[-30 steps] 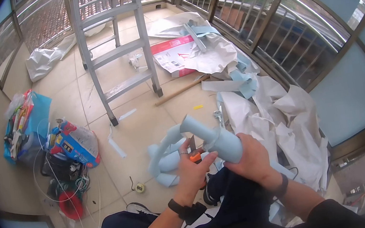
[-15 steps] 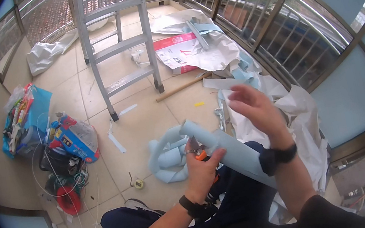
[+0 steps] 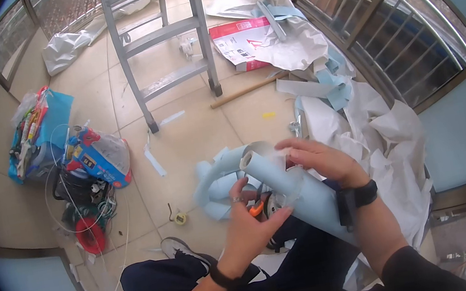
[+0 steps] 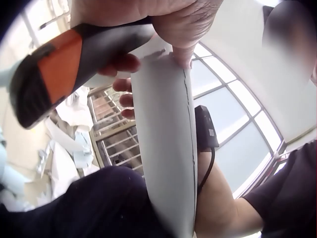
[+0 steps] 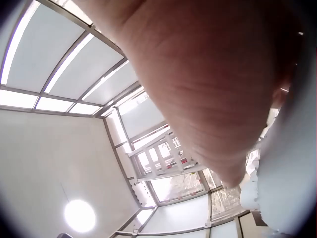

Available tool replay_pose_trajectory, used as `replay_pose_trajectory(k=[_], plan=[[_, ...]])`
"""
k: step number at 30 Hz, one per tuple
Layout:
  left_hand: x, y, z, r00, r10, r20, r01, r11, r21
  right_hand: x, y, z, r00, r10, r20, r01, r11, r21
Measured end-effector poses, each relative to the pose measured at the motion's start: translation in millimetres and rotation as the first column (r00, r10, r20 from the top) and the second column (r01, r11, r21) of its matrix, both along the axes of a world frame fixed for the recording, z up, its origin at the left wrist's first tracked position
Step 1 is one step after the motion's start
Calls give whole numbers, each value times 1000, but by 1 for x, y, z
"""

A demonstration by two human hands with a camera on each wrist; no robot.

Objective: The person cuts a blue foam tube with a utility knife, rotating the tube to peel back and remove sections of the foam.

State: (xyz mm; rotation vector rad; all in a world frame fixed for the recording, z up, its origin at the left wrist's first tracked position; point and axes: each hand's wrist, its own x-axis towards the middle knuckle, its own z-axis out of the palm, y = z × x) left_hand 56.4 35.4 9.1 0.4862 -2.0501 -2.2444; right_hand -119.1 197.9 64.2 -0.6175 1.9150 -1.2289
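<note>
A pale blue roll of sheet material slants across the person's lap, a narrower tube end at its far tip. My left hand grips an orange and black utility knife, its thumb against the roll's near side. Over the roll's far side, my right hand has its fingers extended beside a blurred loose edge near the tube end. Its fingertips show past the roll in the left wrist view. The right wrist view has the palm close up, hiding most of the work.
A metal stepladder stands ahead. Crumpled white sheeting lies on the right, a red and white box farther back. Bags of tools and a red spool are on the left. Near the foot is a tape measure.
The right hand let go of the roll's near part, lifted away, then came down to its far side. The left hand keeps the utility knife. The head view has tilted down.
</note>
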Motion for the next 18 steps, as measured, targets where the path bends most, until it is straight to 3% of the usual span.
replay_pose_trajectory(k=[1,2,4,6,7,8,9,10,12,13,14,15,16,17,18], plan=[[5,-4,11,997,-25,67,33,993,-115,-1,1,-1,996,-88,-16,87,995,-37],[11,-5,13,996,-28,81,38,992,-119,-2,2,0,996,-92,-2,92,995,-40],[23,-7,14,994,-21,105,42,979,-201,-5,0,9,996,7,-83,10,978,209],[31,-11,15,989,-66,134,103,953,-287,-3,-8,24,994,5,-108,26,959,282],[36,-12,11,986,-128,107,161,896,-414,-1,-11,26,991,9,-137,41,932,359],[38,-11,9,978,-192,85,207,819,-534,1,-10,21,991,10,-132,38,933,358],[39,-9,10,978,-189,90,207,819,-535,5,-8,11,975,18,-221,17,988,155],[39,-5,12,978,-201,55,201,842,-501,7,-7,4,951,5,-310,-23,998,-52],[38,3,13,978,-208,12,189,863,-468,7,-4,-1,968,11,-249,-28,997,-66],[40,8,10,990,-125,-66,108,970,-219,6,-3,0,982,15,-189,-31,996,-80],[39,14,7,992,-28,-120,34,998,52,6,-4,2,981,14,-195,-30,996,-81],[35,23,6,992,-31,-122,37,998,52,5,-6,4,993,-34,-111,21,993,-114],[30,35,6,991,67,-118,-44,981,189,7,-7,5,997,-79,-22,75,987,-141],[26,45,5,981,166,-101,-126,938,322,10,-9,3,997,-77,-22,73,988,-139],[19,52,3,979,171,-109,-128,938,322,11,-13,-1,998,-57,-20,53,984,-169]])
